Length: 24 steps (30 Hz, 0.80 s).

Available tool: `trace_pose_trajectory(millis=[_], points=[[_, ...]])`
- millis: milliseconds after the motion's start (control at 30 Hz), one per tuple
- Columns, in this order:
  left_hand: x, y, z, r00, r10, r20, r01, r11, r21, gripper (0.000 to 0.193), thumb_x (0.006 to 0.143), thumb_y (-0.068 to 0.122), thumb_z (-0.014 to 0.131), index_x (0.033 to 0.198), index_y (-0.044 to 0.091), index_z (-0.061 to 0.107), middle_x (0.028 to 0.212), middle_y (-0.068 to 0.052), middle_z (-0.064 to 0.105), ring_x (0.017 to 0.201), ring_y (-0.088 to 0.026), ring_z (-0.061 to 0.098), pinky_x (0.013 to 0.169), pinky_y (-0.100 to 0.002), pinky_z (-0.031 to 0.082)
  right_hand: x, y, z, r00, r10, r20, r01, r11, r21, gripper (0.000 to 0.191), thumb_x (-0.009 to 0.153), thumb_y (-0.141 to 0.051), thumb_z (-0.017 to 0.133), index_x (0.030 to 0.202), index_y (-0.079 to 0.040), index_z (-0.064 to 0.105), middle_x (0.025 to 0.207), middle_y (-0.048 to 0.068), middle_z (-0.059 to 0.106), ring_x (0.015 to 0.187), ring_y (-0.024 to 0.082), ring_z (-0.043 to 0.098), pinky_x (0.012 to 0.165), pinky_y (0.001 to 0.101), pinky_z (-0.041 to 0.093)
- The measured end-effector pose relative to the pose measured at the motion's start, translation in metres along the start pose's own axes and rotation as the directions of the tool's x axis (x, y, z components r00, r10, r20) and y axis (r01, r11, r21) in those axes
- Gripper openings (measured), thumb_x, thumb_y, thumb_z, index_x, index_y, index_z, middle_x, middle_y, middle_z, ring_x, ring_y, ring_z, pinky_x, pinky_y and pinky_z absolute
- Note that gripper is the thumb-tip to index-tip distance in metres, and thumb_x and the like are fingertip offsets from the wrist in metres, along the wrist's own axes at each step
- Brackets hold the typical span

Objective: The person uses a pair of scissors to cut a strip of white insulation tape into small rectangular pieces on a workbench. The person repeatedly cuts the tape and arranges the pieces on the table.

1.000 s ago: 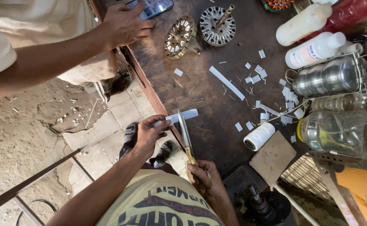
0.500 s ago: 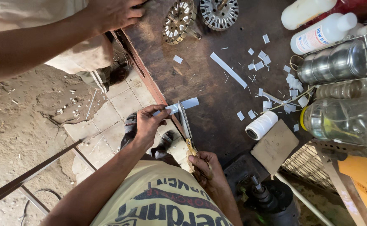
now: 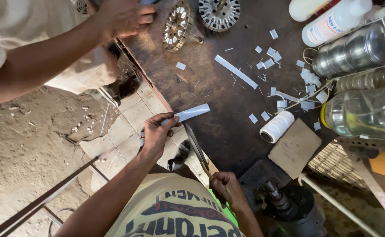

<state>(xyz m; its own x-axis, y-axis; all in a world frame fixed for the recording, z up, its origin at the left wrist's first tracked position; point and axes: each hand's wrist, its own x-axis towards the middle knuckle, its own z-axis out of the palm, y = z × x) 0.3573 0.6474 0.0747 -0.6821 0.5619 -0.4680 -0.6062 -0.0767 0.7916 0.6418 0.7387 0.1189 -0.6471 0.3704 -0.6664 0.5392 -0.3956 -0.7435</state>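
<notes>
The person's left hand (image 3: 157,134) pinches a white paper strip (image 3: 191,113) by one end, holding it out over the edge of the dark tabletop (image 3: 214,92). The right hand (image 3: 227,189) is closed around the handles of a pair of scissors (image 3: 197,147), whose blades point up toward the strip. A clean cut likely calls for keeping the strip taut and level, and meeting it squarely with the blades, fingers well back. Cut paper pieces (image 3: 308,81) litter the tabletop beside a spool of white thread (image 3: 276,126).

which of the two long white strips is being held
The strip pinched in the person's left hand at the table edge; the other long strip lies loose, farther onto the table.
</notes>
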Motion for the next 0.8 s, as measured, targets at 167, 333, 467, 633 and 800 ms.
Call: trace_pose_trajectory(millis=[167,333,467,633,800], points=[[-0.001,-0.001,0.011,1.0,-0.011,0.009,0.011,1.0,-0.024,0.017,0.089,0.001,0.076,0.104,-0.006,0.074,0.088,-0.013,0.076,0.076,-0.016,0.074,0.051,-0.024,0.049,0.006,-0.005,0.006,1.0,-0.012,-0.007,0.012,1.0,0.015,0.038,0.097,-0.03,0.068,0.075,0.001,0.068,0.045,0.002,0.054,0.029,0.008,0.043,0.028,0.0262,0.033],[-0.004,0.0,0.021,1.0,-0.024,0.019,0.024,1.0,0.017,0.018,0.089,0.001,0.076,0.105,-0.007,0.073,0.089,-0.013,0.076,0.077,-0.015,0.076,0.051,-0.024,0.049,0.01,-0.013,0.013,0.997,-0.08,-0.021,0.082,0.991,0.106,0.039,0.096,-0.031,0.07,0.074,0.0,0.068,0.045,0.002,0.055,0.03,0.008,0.046,0.029,0.0262,0.033],[-0.005,0.001,0.025,1.0,0.008,0.022,-0.009,0.999,0.04,0.022,0.09,0.003,0.076,0.108,-0.009,0.072,0.089,-0.015,0.077,0.071,-0.013,0.071,0.051,-0.022,0.048,0.01,-0.016,0.019,0.993,-0.113,-0.021,0.115,0.983,0.14,0.042,0.098,-0.034,0.071,0.072,-0.001,0.067,0.046,0.001,0.054,0.031,0.007,0.046,0.031,0.0261,0.033],[-0.004,0.001,0.027,1.0,0.009,0.004,-0.009,0.998,0.065,0.024,0.09,0.004,0.076,0.11,-0.009,0.072,0.085,-0.015,0.077,0.065,-0.011,0.067,0.049,-0.021,0.047,0.011,-0.021,0.023,0.994,-0.091,-0.067,0.098,0.99,0.099,0.039,0.096,-0.033,0.071,0.071,-0.003,0.069,0.045,0.0,0.052,0.031,0.007,0.043,0.03,0.0266,0.03],[-0.004,0.001,0.028,0.999,0.028,-0.019,-0.026,0.996,0.084,0.024,0.09,0.004,0.075,0.11,-0.009,0.072,0.084,-0.015,0.078,0.066,-0.011,0.069,0.049,-0.021,0.047,0.013,-0.023,0.022,0.997,-0.06,-0.056,0.063,0.997,0.047,0.038,0.093,-0.028,0.076,0.067,-0.002,0.065,0.043,0.001,0.051,0.029,0.008,0.043,0.029,0.0277,0.029]])
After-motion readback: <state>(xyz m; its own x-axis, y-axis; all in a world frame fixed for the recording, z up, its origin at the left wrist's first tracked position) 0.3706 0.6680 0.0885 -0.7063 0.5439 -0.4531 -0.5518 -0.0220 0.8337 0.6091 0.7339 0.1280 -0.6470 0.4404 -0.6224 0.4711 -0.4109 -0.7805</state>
